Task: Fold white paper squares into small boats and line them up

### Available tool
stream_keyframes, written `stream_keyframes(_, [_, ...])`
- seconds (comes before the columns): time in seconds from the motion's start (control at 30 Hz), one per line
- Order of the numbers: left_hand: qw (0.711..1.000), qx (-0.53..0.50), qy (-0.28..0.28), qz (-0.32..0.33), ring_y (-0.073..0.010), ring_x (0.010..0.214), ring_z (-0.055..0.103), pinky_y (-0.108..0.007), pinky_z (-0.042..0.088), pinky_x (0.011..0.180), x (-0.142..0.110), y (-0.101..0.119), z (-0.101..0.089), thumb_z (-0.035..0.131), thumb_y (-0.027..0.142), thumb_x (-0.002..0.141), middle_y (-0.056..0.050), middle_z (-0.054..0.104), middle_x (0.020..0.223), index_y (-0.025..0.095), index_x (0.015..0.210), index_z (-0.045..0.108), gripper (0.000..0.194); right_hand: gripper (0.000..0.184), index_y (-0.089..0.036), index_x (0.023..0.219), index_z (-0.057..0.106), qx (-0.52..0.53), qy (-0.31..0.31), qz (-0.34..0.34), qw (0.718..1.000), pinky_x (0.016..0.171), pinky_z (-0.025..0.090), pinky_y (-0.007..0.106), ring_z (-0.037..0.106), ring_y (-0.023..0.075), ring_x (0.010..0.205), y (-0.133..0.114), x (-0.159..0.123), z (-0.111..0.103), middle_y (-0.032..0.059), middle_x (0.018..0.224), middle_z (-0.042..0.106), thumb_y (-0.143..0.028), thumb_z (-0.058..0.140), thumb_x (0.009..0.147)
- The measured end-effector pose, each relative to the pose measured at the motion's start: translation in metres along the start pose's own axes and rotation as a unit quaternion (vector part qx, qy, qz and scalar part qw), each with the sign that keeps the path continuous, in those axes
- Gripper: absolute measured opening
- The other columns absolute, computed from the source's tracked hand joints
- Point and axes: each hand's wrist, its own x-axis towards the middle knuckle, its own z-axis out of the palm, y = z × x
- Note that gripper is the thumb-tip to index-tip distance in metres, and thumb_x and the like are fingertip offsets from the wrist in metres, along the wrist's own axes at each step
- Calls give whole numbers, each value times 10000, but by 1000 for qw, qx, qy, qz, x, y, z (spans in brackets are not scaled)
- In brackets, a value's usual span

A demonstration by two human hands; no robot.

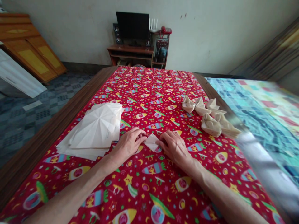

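Observation:
A small folded white paper (151, 142), roughly diamond-shaped, lies on the red patterned cloth between my two hands. My left hand (133, 139) has its curled fingertips at the paper's left corner. On the opposite side, my right hand (173, 146) pinches the right corner between thumb and bent fingers. To the left rests a stack of creased white paper sheets (95, 127), the top one marked with folds radiating from its middle. Several folded paper pieces (211, 124) with pointed ends stand in a group on the right.
The red cloth (149, 186) covers a table with a brown wooden edge (86, 93). Beyond its far end stands a desk (130, 49) with a monitor (132, 26), speakers and a red telephone (166, 30). A bed with a colourful cover (247, 109) is at the right, a wooden cabinet (35, 49) at the left.

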Motion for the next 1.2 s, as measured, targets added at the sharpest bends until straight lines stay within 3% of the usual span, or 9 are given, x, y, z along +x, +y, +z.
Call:
stream_keyframes(0.17, [998, 53, -39, 7, -144, 730, 592, -238, 417, 657, 12, 5, -3, 516, 322, 883, -22, 625, 828, 186, 839, 636, 186, 138, -203, 815, 505, 83, 12, 17, 996, 710, 358, 270, 510, 139, 719, 2, -1, -1, 8, 773, 573, -297, 492, 916])
stream_keyframes(0.33, [994, 44, -83, 52, -142, 730, 590, -240, 410, 677, 18, 6, -5, 463, 302, 904, -24, 628, 783, 176, 794, 629, 236, 110, -208, 831, 513, 120, 12, 30, 992, 672, 359, 266, 507, 140, 698, 1, -1, -1, 2, 766, 573, -292, 520, 902])
stream_keyframes(0.63, [998, -2, -70, 4, -134, 694, 599, -220, 412, 639, 15, 20, -4, 576, 213, 817, -26, 679, 791, 163, 811, 673, 110, 112, -201, 804, 547, 194, 5, 28, 981, 643, 375, 253, 505, 131, 692, 0, -2, -2, 3, 769, 556, -289, 578, 864])
stream_keyframes(0.9, [989, -107, -98, -25, -135, 706, 637, -200, 432, 630, 16, 22, -1, 562, 335, 840, -1, 717, 797, 184, 877, 704, 210, 149, -193, 783, 595, 328, 0, 63, 943, 604, 410, 223, 528, 111, 649, -1, 2, -6, -1, 745, 587, -329, 601, 844])
stream_keyframes(1.03, [991, -115, -75, -2, -127, 677, 624, -201, 434, 617, 16, 24, -1, 573, 319, 838, 9, 700, 746, 187, 819, 702, 186, 221, -190, 878, 620, 360, -9, 100, 927, 567, 417, 213, 551, 114, 628, -3, 6, -10, 0, 732, 628, -396, 541, 872])
stream_keyframes(1.2, [992, -115, -29, 37, -132, 708, 629, -215, 464, 668, 16, 26, -1, 599, 239, 821, -1, 703, 783, 192, 813, 694, 106, 245, -191, 758, 670, 314, -21, 97, 944, 582, 404, 221, 554, 121, 625, -3, 7, -12, -2, 682, 632, -376, 551, 867])
